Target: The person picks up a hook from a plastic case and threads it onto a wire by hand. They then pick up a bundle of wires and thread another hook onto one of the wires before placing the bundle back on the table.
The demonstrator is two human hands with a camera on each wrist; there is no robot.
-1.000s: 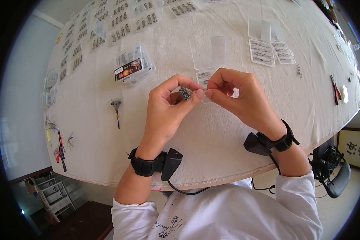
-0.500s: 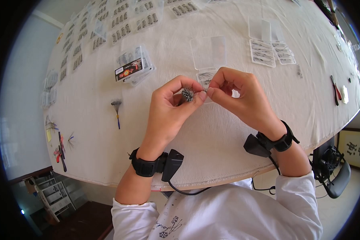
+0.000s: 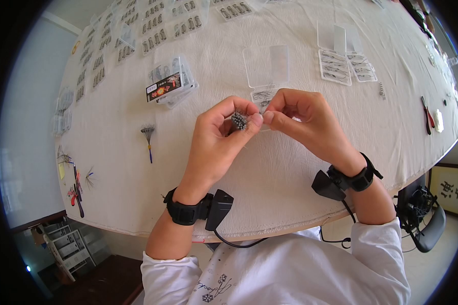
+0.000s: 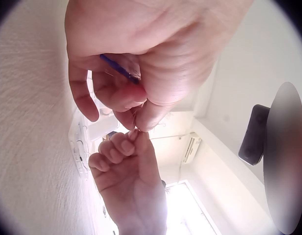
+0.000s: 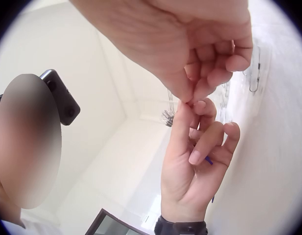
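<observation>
In the head view, my left hand (image 3: pixel 213 140) holds a bundle of thin wires with a cluster of small dark grey beads (image 3: pixel 238 121) showing between thumb and fingers. Its blue stem (image 4: pixel 116 67) crosses the palm in the left wrist view. The tips of its thumb and index finger meet those of my right hand (image 3: pixel 313 124). My right thumb and index finger pinch something thin like a wire (image 4: pixel 136 128), mostly hidden by the fingertips. Just beyond the hands lies an open clear plastic box (image 3: pixel 254 95) with metal hooks or clips, partly covered by the fingers.
A similar wire bundle (image 3: pixel 147 136) with a blue stem lies left. Stacked clear boxes (image 3: pixel 172 84) with a printed label stand behind it. Another open box (image 3: pixel 335 66) lies back right. Pliers (image 3: pixel 427 116) rest at the right; tools (image 3: pixel 78 189) lie at the left edge.
My left hand has shifted slightly right with the wire bundle, and the bead cluster has turned a little. Both hands' fingertips stay together over the near end of the open box.
</observation>
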